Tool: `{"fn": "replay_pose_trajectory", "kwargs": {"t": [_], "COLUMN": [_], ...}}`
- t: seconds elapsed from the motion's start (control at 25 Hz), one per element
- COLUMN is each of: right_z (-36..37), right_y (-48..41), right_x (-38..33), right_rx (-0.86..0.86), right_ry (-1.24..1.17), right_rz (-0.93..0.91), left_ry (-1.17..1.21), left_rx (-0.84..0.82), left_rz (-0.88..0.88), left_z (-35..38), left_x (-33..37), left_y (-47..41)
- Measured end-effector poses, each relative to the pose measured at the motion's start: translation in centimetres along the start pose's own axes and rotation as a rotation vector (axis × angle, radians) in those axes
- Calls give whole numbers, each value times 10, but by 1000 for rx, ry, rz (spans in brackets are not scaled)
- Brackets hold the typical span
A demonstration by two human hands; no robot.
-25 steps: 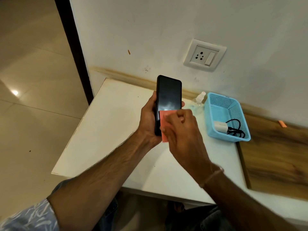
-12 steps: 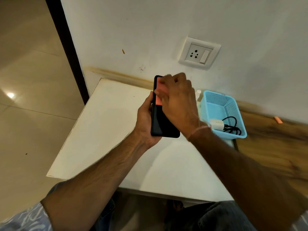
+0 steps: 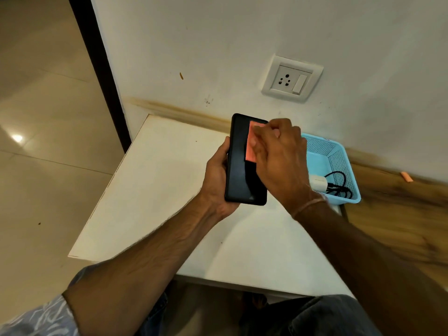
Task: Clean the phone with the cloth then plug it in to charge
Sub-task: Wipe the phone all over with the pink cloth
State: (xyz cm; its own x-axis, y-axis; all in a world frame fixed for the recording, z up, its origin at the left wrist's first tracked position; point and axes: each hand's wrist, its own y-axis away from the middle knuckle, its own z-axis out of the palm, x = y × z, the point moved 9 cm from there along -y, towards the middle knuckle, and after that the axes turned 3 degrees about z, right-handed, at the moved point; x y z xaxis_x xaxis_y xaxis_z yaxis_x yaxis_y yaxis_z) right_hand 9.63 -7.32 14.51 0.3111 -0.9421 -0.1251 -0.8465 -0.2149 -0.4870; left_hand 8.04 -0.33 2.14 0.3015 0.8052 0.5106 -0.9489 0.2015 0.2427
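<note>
Black glossy rectangular phone point(image 3: 238, 166) gripped by left hand point(image 3: 215, 180), left of light-blue perforated plastic basket point(image 3: 339, 151); small orange cloth point(image 3: 251, 144), pinched in right hand point(image 3: 278, 156), now drawn down from top edge; wiping judged unfinished

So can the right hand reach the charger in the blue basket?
Probably yes: the charger lies uncovered in the blue basket beside the right hand. But that hand holds the cloth on the phone, so it's busy.
</note>
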Motion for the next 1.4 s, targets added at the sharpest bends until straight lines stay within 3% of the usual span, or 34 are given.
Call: {"fn": "replay_pose_trajectory", "kwargs": {"t": [0.12, 0.28, 0.36, 0.56, 0.68, 0.92, 1.04, 1.24, 1.4], "right_z": [10, 26, 23, 20, 33, 28, 26, 37, 38], "right_y": [10, 86, 105, 60, 26, 105, 96, -6, 10], "right_x": [-23, -53, -44, -31, -36, -54, -37, -21, -43], "right_rx": [-7, -210, -251, -267, -269, -310, -290, -247, -239], "right_ry": [-64, -151, -128, -203, -126, -154, -192, -221, -206], "right_rz": [-51, -319, -358, -149, -7, -264, -179, 92, -83], "left_ry": [40, 102, 100, 41, 55, 86, 67, -31, -29], "left_rx": [2, -85, -103, -14, -35, -111, -77, -11, -41], "left_rz": [-4, -35, -65, 3, 55, -52, -24, 70, 75], "left_z": [1, 8, 11, 2, 4, 10, 7, 0, -1], "left_x": [2, 10, 8, 8, 11, 13, 10, 10, 17], "left_y": [1, 4, 4, -1, 1, 0, -3, -5, -3]}}
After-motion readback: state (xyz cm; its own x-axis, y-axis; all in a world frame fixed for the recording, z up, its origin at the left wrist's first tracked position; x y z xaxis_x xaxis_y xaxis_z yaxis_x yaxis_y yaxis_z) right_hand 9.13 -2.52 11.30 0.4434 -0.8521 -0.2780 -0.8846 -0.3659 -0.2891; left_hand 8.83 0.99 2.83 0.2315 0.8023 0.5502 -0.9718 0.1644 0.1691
